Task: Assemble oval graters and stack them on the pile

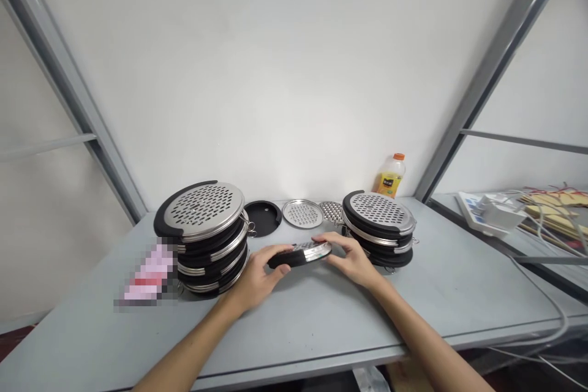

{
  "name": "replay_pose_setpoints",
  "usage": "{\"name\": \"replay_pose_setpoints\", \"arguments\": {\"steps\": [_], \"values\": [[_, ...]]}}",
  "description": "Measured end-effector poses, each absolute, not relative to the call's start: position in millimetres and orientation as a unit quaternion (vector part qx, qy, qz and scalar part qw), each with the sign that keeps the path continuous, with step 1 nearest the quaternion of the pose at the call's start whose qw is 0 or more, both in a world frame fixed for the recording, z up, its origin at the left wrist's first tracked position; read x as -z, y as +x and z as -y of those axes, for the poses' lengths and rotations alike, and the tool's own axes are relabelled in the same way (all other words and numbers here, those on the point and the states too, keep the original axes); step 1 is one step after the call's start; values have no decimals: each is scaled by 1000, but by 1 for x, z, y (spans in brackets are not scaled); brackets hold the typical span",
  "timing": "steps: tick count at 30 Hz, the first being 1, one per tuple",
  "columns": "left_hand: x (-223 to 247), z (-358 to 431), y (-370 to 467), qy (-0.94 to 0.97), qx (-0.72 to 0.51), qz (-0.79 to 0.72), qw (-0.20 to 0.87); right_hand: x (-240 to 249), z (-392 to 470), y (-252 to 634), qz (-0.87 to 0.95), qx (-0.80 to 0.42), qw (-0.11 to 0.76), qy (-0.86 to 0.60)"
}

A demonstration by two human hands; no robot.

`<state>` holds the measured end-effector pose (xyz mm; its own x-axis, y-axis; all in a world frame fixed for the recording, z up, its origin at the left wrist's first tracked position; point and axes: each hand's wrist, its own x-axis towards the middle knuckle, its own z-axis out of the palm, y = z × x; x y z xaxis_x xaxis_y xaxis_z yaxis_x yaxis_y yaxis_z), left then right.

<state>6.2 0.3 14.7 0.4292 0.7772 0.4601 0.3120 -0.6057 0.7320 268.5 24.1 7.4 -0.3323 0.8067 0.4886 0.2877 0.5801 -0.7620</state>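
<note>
**Desk:** What sits at the centre of the frame?

**Photographer:** A round grater [301, 254], black-rimmed with a perforated steel face, held just above the grey worktop [321, 318] at its middle. The left hand [257, 278] grips its near-left edge, fingers curled around the black rim. The right hand [351, 257] closes over its right side, fingers laid across the top. Both hands are shut on the one piece.

**Desk:** And immediately around it?

**Photographer:** To the left, a tall stack of graters [204, 236] of the same kind, the top one tilted, its steel face showing. To the right, a lower stack [379, 226], just beyond the right hand; whether the hand touches it cannot be told. Farther back between the two stacks lie three loose parts: a black ring base [263, 217], a steel perforated disc [302, 213], and a second perforated disc [331, 211] partly hidden behind the right stack.

**Desk:** Anything else on the surface?

**Photographer:** An orange-capped juice bottle [390, 176] stands at the far edge against the white wall. At near left lies a pink object [149, 272], blurred out. Far right, on a neighbouring surface, a white power strip [493, 214] and a clutter of cables. Grey metal frame struts [482, 86] rise on both sides.
</note>
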Motion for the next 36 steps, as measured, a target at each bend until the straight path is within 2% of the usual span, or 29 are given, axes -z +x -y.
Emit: {"name": "replay_pose_setpoints", "arguments": {"steps": [3, 6, 10, 13, 17, 23, 30, 36], "values": [[-18, 4, 7, 783, -437, -351, 269, -3, -27, 267, 709, -295, 495, -406], [-20, 8, 6, 808, -446, -350, 163, -1, -29, 265, 663, -336, 520, -422], [-21, 10, 6, 846, -425, -322, -6, -6, -27, 259, 632, -462, 499, -370], [-23, 11, 7, 877, -366, -305, -52, -7, -26, 254, 602, -521, 479, -369], [-28, 10, 4, 911, -282, -301, -3, -1, -29, 249, 598, -532, 452, -394], [-27, 5, -6, 936, -182, -285, 100, 10, -35, 245, 653, -437, 413, -460], [-23, 2, -9, 930, -165, -291, 151, 10, -35, 247, 742, -291, 374, -475], [-17, 3, -5, 917, -176, -329, 140, 8, -30, 248, 784, -236, 342, -461]]}}
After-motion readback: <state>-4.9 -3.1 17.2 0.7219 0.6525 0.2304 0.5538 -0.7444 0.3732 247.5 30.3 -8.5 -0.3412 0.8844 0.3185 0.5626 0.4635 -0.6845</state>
